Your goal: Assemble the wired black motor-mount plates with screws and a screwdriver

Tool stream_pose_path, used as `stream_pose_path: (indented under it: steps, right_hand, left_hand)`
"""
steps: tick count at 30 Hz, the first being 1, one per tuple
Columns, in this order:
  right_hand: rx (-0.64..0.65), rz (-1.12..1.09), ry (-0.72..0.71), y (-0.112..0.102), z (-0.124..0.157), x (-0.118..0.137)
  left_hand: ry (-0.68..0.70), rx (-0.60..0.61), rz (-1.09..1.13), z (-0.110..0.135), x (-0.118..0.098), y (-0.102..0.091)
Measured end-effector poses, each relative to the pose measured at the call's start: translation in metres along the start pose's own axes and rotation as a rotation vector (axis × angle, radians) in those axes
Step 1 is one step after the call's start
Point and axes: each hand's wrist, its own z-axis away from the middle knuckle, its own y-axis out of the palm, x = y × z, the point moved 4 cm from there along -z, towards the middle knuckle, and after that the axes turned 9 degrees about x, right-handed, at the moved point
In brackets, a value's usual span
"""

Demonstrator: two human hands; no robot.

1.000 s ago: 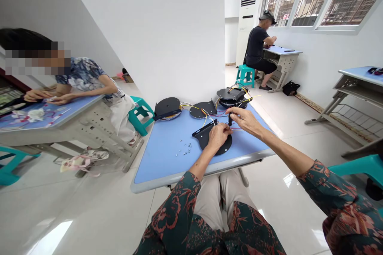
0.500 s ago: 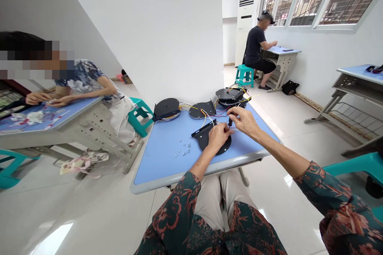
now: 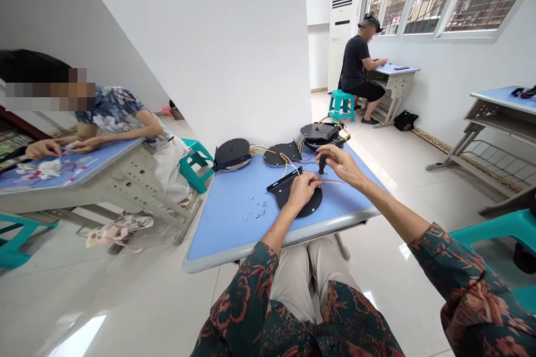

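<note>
The person sits at a blue desk [image 3: 226, 223] with both bare hands over it. The left hand [image 3: 301, 192] lies on a round black plate [image 3: 312, 203], which has a black bracket [image 3: 282, 185] along its edge. Its fingers [image 3: 310, 179] are curled and close together near the thin wires [image 3: 330, 181], but I cannot tell if they clamp a wire. The right hand [image 3: 341, 166] is just beside the left hand and holds a small black handle [image 3: 322, 163] upright. Its fingers [image 3: 330, 155] are closed at the top of this handle.

Compared with the earlier frame, the right hand stands a little higher and farther from the left hand, and more of the handle shows under the fingers. The plate and bracket stay in nearly the same place on the desk, near the front middle.

Small screws [image 3: 257, 209] lie on the desk to the left of this plate. Behind them are two more black plates [image 3: 231, 151] [image 3: 281, 153] and a stacked black unit [image 3: 320, 132], all joined with red and yellow wires.

At the next desk on the left, a co-worker [image 3: 117, 114] works with both hands, and another co-worker [image 3: 355, 61] sits far away by the windows.
</note>
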Motion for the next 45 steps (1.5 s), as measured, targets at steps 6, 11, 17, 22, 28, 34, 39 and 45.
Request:
stream_pose_path:
  steps: [6, 11, 17, 22, 28, 34, 39, 45]
  right_hand:
    - [-0.159, -0.196, 0.068, 0.007, 0.006, -0.006]
    - [-0.273, -0.353, 0.168, 0.010, 0.003, -0.014]
    - [-0.301, -0.113, 0.123, 0.002, 0.003, -0.007]
    - [-0.221, -0.065, 0.032, 0.011, 0.010, 0.002]
    - [-0.764, -0.184, -0.039, -0.008, 0.025, -0.021]
    - [-0.837, -0.627, 0.083, -0.017, 0.037, -0.081]
    - [-0.783, -0.736, 0.071, -0.011, 0.050, -0.093]
    - [-0.656, -0.845, 0.049, 0.000, 0.044, -0.081]
  left_hand:
    - [-0.020, -0.036, -0.061, 0.001, -0.004, 0.002]
    - [-0.036, -0.006, -0.048, 0.002, -0.004, 0.000]
    - [0.079, 0.083, -0.167, 0.006, -0.007, -0.002]
    - [0.101, 0.066, -0.292, 0.009, -0.009, 0.000]
    - [0.156, 0.023, -0.291, 0.012, -0.016, 0.007]
    - [0.169, -0.183, -0.178, 0.041, -0.012, -0.029]
    - [-0.119, -0.277, -0.228, 0.093, 0.045, -0.085]
    - [-0.175, -0.221, -0.418, 0.127, 0.091, -0.098]
